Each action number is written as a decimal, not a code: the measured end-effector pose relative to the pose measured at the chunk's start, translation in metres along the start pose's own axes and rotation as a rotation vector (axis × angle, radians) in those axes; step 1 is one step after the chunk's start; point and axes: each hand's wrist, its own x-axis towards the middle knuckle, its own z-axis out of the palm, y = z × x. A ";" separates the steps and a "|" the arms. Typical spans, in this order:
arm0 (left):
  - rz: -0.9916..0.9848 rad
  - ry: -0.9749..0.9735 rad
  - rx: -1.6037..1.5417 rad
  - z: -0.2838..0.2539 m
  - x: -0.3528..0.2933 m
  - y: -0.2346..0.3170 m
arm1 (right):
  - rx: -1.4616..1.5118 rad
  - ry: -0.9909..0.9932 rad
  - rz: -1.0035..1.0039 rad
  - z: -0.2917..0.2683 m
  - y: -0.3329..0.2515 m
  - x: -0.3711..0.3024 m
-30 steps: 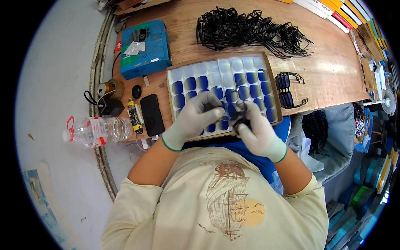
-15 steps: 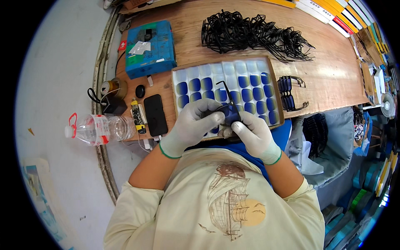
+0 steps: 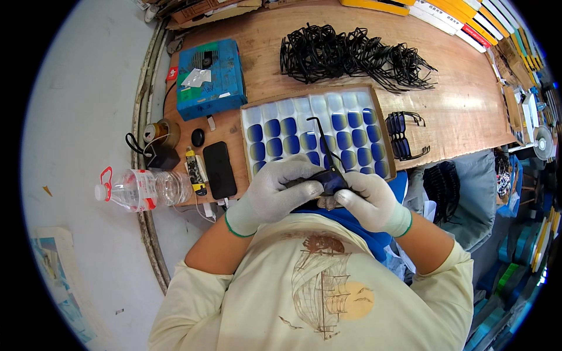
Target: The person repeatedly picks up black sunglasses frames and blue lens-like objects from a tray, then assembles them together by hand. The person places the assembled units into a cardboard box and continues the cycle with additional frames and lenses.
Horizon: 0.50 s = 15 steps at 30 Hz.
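Both hands wear pale gloves with green cuffs and meet over the near edge of a shallow cardboard tray (image 3: 246, 117). Between them is a pair of black-framed glasses (image 3: 331, 178), one temple arm pointing up and away from me. My left hand (image 3: 287, 186) pinches the frame from the left, and my right hand (image 3: 369, 202) grips its right side with thumb and fingers. A dark blue lens shows between the thumbs; the rest of the frame is covered by the gloves. In the tray lie rows of blue-tinted lenses (image 3: 291, 143) on white padding.
A tangled heap of black frames (image 3: 345, 55) lies at the far side. Two finished-looking glasses (image 3: 399, 136) sit right of the tray. To the left are a blue box (image 3: 211, 79), a black phone (image 3: 219, 169), a yellow cutter (image 3: 195, 171) and a plastic bottle (image 3: 143, 190). A grey-lined bin (image 3: 474, 199) stands at right.
My hands and the glasses have shifted slightly toward me and to the right. Both hands keep hold of the glasses, and the view has tilted a little.
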 end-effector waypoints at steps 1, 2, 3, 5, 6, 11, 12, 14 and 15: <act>0.020 -0.004 0.059 -0.002 0.000 -0.001 | 0.000 0.016 -0.004 0.002 0.004 -0.001; 0.034 -0.005 0.120 -0.004 -0.001 -0.002 | 0.005 0.028 -0.007 0.005 0.006 -0.001; 0.042 0.038 0.160 -0.003 -0.002 -0.005 | -0.029 0.060 -0.040 0.008 0.005 0.000; 0.055 0.118 0.238 0.000 -0.004 -0.012 | -0.079 0.123 -0.066 0.014 0.007 0.004; 0.069 0.125 0.282 0.000 -0.004 -0.012 | -0.103 0.158 -0.077 0.017 0.008 0.006; 0.101 0.128 0.482 0.001 -0.002 0.005 | -0.130 0.154 -0.100 0.010 0.020 0.019; 0.120 0.130 0.473 0.000 -0.002 0.002 | -0.161 0.127 -0.064 0.005 0.016 0.021; 0.162 0.131 0.457 -0.002 -0.001 -0.004 | -0.192 0.096 -0.042 0.001 0.007 0.021; 0.100 0.151 0.415 0.000 0.001 -0.003 | -0.172 0.114 -0.049 0.000 0.005 0.021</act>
